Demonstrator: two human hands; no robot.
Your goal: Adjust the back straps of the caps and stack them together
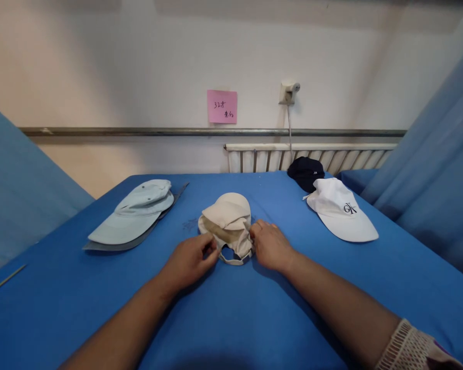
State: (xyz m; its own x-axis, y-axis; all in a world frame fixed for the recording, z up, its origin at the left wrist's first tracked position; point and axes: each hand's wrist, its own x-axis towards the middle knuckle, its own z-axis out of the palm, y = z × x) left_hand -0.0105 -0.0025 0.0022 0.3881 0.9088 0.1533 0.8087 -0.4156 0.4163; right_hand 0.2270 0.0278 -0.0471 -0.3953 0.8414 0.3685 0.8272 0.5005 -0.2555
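A beige baseball cap [228,209] lies in the middle of the blue-covered table, its brim pointing away from me. The strap opening and buckle at its back face me, and part of its inside shows. My left hand [193,259] is closed, with thumb and fingers pinching the cap's lower left edge. On the opposite side, my right hand [272,246] has its fingers curled over the right edge near the buckle; the fingertips are partly hidden.
Light blue-grey caps [129,218] lie stacked at left. A white cap [339,213] and a dark navy cap [306,173] sit at right. A thin stick [4,281] lies at the left edge. Blue curtains [435,159] flank the table [231,318]; a radiator [262,159] stands behind.
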